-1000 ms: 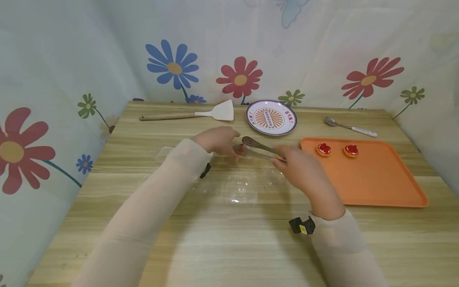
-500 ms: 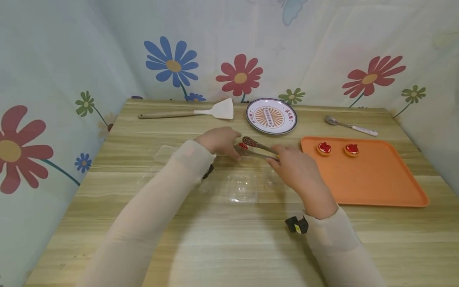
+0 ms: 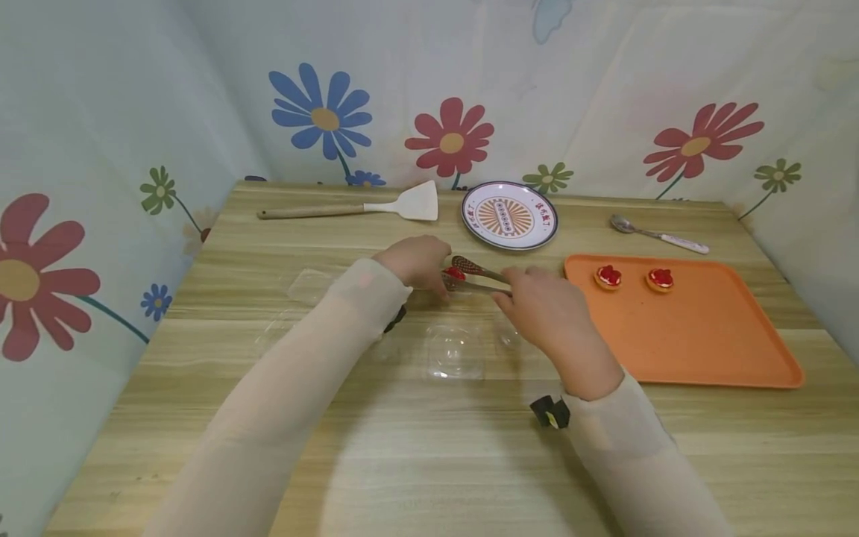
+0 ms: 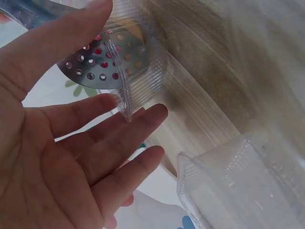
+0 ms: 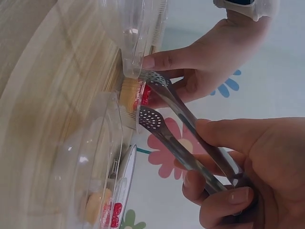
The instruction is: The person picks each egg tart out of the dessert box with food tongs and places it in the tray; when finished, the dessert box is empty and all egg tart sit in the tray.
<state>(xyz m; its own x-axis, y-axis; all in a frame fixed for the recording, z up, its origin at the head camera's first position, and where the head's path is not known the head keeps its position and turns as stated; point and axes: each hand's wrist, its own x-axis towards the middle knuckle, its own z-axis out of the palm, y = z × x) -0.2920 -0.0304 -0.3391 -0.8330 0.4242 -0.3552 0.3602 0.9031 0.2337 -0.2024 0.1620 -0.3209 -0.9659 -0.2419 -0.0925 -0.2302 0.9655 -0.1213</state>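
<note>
My right hand (image 3: 550,307) grips metal tongs (image 5: 183,112) with perforated ends. Those ends stand apart at either side of a small red-topped tart (image 5: 129,93), which sits in a clear plastic box (image 4: 153,82). Whether they press on the tart I cannot tell. At the box's rim, my left hand (image 3: 421,261) holds on with thumb and fingers at different sides; its palm faces the left wrist camera. In the right wrist view, another tart (image 5: 95,207) shows inside a second clear box. My right hand hides that one in the head view.
An orange tray (image 3: 705,335) with two red-topped tarts (image 3: 608,277) lies to the right. Clear plastic boxes and lids (image 3: 455,350) stand nearer me and at left. A white spatula (image 3: 417,202), a plate (image 3: 510,215) and a spoon (image 3: 658,235) lie along the back.
My right hand has shifted slightly left with the tongs. Their ends stay around the tart, whose red top shows more plainly between them. The left hand stays at the box.
</note>
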